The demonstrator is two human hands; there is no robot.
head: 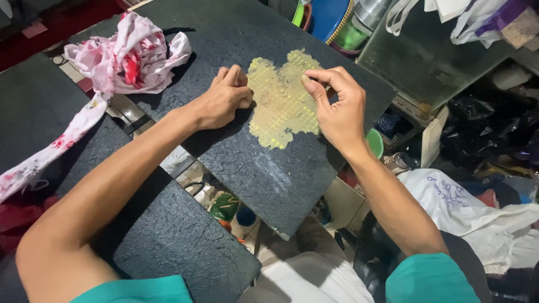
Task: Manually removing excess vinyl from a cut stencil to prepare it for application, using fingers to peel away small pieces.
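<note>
A dark stone slab lies tilted in front of me, with a yellowish patch scored in a grid on its upper middle. My left hand rests as a loose fist on the slab, touching the patch's left edge. My right hand sits at the patch's right edge, thumb and fingers pinched together just above it. Whether the fingers hold anything small, I cannot tell.
A crumpled white and pink-red cloth lies on the slab's upper left, trailing down over a second dark slab. Coloured bowls and a metal cup stand beyond the far edge. White cloth and bags lie at the right.
</note>
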